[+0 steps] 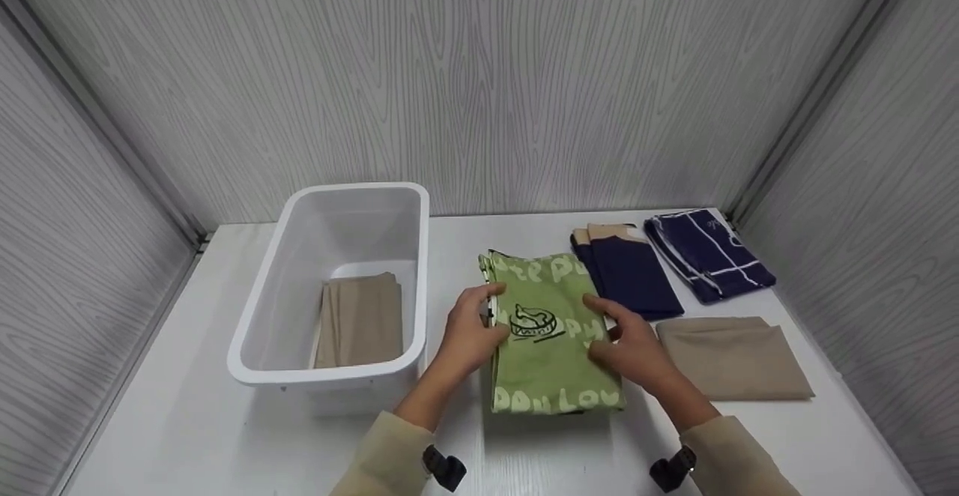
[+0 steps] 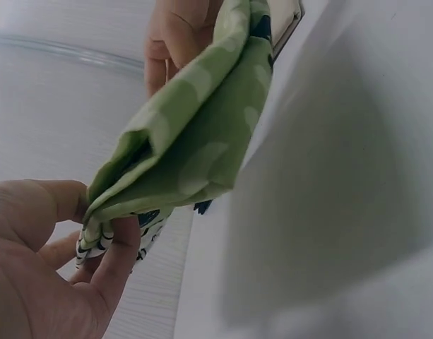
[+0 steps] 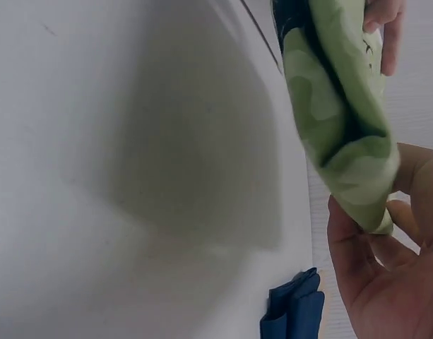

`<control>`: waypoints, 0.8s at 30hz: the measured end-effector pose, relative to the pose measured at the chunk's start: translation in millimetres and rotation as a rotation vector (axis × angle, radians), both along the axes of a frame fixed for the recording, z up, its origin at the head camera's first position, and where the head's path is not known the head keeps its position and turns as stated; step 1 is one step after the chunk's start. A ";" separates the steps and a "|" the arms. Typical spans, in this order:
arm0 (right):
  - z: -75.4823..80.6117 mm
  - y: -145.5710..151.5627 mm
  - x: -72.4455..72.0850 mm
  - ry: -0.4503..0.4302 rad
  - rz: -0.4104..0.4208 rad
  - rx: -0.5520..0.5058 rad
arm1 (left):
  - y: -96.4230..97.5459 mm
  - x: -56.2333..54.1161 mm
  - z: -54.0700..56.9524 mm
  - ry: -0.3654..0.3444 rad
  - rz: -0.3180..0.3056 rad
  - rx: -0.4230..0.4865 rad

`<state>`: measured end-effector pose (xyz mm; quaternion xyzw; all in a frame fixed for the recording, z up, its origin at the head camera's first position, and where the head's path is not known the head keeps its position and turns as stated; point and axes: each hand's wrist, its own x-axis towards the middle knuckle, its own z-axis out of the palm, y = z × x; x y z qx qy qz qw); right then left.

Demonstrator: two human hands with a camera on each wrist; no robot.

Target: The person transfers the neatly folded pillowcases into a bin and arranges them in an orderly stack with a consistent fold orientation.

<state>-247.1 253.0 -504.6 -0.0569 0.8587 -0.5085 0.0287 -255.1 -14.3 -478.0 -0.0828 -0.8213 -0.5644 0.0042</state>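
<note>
A folded green cloth (image 1: 551, 361) with pale lettering and a black dog-in-bowl drawing is held up off the white table, its shadow falling below. My left hand (image 1: 473, 335) pinches its left edge, thumb on top and fingers beneath. On the opposite edge my right hand (image 1: 628, 339) pinches it the same way. From the left wrist view, the cloth (image 2: 181, 141) shows its folded layers and hangs apart from the tabletop. In the right wrist view the right hand's thumb and fingers (image 3: 350, 247) grip a corner.
A white plastic bin (image 1: 258, 316) stands at the left with a folded beige cloth (image 1: 367, 320) inside. To the right lie a navy and tan folded cloth (image 1: 629, 271), a navy cloth with white lines (image 1: 708, 252) and another beige cloth (image 1: 734, 361). Grey wood-grain panels (image 1: 479, 84) enclose the table.
</note>
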 end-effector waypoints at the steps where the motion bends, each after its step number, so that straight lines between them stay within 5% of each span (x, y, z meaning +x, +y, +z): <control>1: -0.2 -0.5 0.0 -0.015 0.001 -0.010 | 0.5 0.8 0.2 0.005 -0.003 0.004; 5: 0.6 -3.2 0.3 -0.040 0.017 -0.018 | 2.4 2.3 1.5 0.015 -0.016 0.011; 15: 9.9 -5.6 2.8 0.102 -0.016 0.105 | -1.3 4.5 10.1 0.009 -0.018 0.011; 24: 24.2 1.4 4.0 0.072 0.070 -0.051 | -7.0 3.8 25.8 -0.004 -0.056 -0.024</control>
